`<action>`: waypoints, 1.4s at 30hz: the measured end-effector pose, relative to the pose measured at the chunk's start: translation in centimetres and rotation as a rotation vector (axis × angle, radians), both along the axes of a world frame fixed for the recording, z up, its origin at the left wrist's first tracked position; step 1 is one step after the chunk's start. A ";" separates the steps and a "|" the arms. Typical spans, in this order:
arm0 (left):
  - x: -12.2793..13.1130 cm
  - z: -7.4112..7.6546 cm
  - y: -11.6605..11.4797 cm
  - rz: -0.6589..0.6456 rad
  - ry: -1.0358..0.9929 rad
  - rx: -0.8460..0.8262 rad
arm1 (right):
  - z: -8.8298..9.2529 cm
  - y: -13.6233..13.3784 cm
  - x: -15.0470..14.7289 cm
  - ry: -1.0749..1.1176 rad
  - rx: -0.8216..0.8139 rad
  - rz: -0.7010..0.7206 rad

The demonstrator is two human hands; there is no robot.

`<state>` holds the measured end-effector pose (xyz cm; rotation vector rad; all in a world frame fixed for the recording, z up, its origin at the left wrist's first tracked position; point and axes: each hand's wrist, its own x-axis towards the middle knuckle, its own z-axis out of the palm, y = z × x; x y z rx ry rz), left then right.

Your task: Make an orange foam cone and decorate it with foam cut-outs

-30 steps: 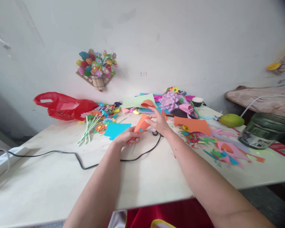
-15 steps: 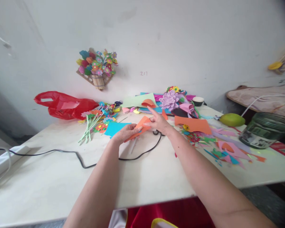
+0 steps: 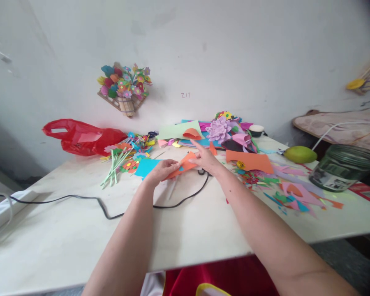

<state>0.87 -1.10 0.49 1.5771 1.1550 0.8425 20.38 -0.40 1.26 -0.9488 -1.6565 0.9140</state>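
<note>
Left hand (image 3: 160,170) and right hand (image 3: 206,159) each pinch an end of the orange foam piece (image 3: 184,165), held just above the table (image 3: 203,230) near the black cord (image 3: 185,199); best kept taut, fingertip grip only, avoiding creases.

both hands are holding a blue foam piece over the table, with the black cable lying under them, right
Not quite: the foam piece that the left hand and right hand hold is orange, not blue. The head view shows it. A blue sheet lies on the table beyond, and the black cable does run under them.
</note>
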 end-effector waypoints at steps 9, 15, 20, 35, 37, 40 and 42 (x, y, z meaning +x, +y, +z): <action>0.2 -0.8 0.7 0.115 0.052 0.066 | -0.7 0.6 -0.8 -0.007 0.053 -0.088; 0.6 -0.5 0.4 0.239 -0.138 0.041 | -1.6 1.6 -1.5 0.231 0.057 -0.468; 1.5 -0.5 0.3 0.288 -0.215 0.051 | -1.4 0.8 -2.3 0.335 -0.218 -0.390; 3.5 -1.5 0.3 0.266 -0.227 0.208 | -2.1 0.3 -3.3 0.424 -0.295 -0.280; 3.3 -1.3 0.1 0.240 -0.266 0.170 | -1.9 0.0 -3.4 0.432 -0.294 -0.262; 2.9 -1.3 0.1 0.200 -0.303 0.104 | -1.8 -0.2 -3.6 0.429 -0.300 -0.237; 2.7 -1.4 0.2 0.188 -0.305 0.092 | -1.8 -0.2 -3.6 0.423 -0.298 -0.239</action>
